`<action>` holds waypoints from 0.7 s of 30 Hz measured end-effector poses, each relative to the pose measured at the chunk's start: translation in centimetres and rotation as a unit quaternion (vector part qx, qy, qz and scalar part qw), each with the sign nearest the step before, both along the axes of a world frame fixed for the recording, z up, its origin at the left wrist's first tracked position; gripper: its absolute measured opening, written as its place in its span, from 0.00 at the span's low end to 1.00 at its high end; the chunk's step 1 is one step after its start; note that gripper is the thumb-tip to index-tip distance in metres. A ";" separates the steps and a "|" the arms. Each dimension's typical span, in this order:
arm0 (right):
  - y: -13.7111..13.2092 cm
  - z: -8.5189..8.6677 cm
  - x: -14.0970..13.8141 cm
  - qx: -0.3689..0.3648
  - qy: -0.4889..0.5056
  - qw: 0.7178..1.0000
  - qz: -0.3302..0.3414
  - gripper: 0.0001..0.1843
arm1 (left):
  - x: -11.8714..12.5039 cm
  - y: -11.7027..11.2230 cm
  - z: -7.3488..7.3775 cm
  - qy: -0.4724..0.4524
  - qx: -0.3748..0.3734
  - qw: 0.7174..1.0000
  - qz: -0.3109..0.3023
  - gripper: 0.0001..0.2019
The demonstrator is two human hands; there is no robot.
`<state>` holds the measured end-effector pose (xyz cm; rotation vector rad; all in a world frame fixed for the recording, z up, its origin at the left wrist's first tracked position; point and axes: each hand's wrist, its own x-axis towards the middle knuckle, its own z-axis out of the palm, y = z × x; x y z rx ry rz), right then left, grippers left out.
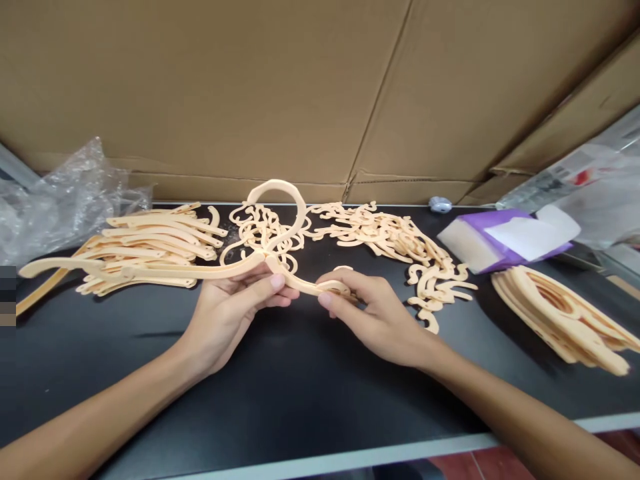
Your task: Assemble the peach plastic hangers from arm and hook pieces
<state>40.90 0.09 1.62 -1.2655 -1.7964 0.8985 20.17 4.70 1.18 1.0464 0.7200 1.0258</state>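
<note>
A cream plastic folding clothes hanger (pixel 200 271) is held up over the black table, its hook curving upward and its long left arm reaching far left. My left hand (pixel 233 310) is closed around the hanger near the joint below the hook, thumb in front. With thumb and fingers, my right hand (pixel 373 310) pinches the outer end of the hanger's short right arm, where a small piece sits partly hidden by the fingers. Behind the hanger lie a heap of loose hooks (pixel 260 223) and a pile of long arm pieces (pixel 160 233).
Small curved pieces (pixel 390 233) spread across the back right of the black table (pixel 300 393). Stacked hangers (pixel 565 320) lie at the right, near a purple tissue pack (pixel 505 240). Clear plastic wrap (pixel 75 207) sits at the left. Cardboard (pixel 225 87) stands behind.
</note>
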 end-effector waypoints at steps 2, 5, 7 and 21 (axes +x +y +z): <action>0.1 -0.1 0.2 -0.016 0.055 0.998 -0.023 0.10 | -0.3 0.8 0.4 -0.006 -0.002 1.000 0.027 0.09; 0.5 -0.3 1.0 -0.009 0.137 0.988 -0.071 0.11 | -1.3 2.5 1.5 -0.039 -0.011 0.993 0.107 0.15; 0.8 -0.3 1.5 -0.002 0.175 0.980 -0.093 0.13 | -2.2 3.8 2.0 -0.069 -0.017 0.986 0.153 0.11; 1.1 0.0 1.7 0.015 0.126 0.985 -0.119 0.11 | -2.8 4.0 2.4 0.199 0.131 0.966 0.102 0.14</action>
